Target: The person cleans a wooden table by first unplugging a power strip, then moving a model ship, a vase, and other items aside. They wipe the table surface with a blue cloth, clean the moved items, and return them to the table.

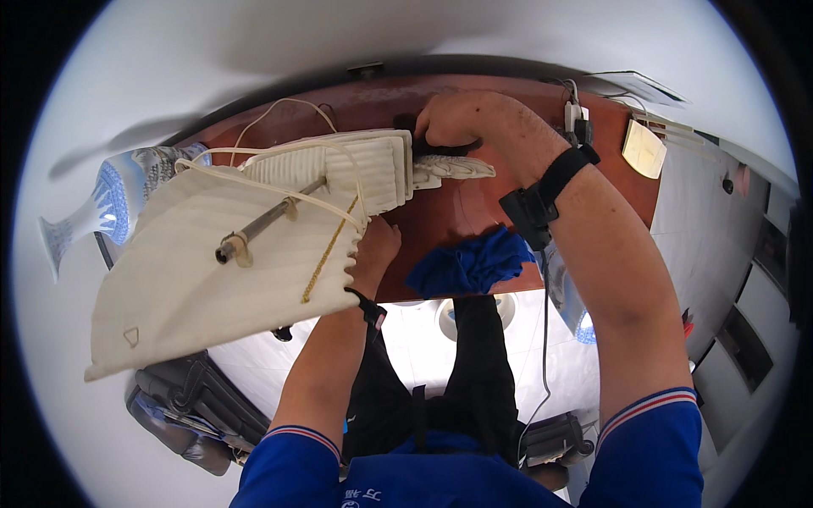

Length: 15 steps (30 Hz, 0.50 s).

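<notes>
A large cream ornament (184,254) with a ribbed body and a broad sail-shaped panel leans out over the near table edge. A metal tube (270,222), a gold-coloured chain (327,257) and a pale cord (273,166) lie across it. My left hand (379,247) is at the panel's scalloped edge, partly hidden by it, so its grip cannot be made out. Beyond the ornament's carved end (457,167), my right hand (448,120) is bent down with curled fingers, close to something dark on the tabletop. What its fingertips touch is hidden.
A crumpled blue cloth (473,261) lies near the front edge of the reddish-brown table (483,203). At the right stand plugs (575,117) and a pale box (643,149). A blue-and-white vase (111,197) is at the left. Black chairs (209,387) flank me.
</notes>
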### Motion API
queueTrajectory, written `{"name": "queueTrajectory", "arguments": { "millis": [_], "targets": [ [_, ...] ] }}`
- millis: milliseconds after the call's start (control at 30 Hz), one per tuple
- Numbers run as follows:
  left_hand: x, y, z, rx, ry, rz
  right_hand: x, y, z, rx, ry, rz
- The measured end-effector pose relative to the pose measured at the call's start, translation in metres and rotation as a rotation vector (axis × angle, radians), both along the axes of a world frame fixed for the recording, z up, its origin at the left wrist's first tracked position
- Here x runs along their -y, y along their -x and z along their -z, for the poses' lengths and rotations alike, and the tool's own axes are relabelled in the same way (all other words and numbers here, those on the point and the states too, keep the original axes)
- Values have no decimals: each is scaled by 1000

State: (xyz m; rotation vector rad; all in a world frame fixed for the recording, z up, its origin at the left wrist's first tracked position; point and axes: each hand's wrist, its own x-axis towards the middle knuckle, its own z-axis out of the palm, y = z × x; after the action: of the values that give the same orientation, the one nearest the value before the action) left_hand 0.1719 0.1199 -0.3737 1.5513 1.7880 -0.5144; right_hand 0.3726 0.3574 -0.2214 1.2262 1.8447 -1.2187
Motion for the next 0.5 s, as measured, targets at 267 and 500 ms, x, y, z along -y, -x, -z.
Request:
{"name": "queueTrajectory", "arguments": {
  "millis": [267,500],
  "targets": [
    [-9,-9,-18,-4,83,-16,0,9,-1,72,-135,-290],
    [-30,-17,-43,-11,246,36,-17,-11,-18,39,61,-28]
  ]
}}
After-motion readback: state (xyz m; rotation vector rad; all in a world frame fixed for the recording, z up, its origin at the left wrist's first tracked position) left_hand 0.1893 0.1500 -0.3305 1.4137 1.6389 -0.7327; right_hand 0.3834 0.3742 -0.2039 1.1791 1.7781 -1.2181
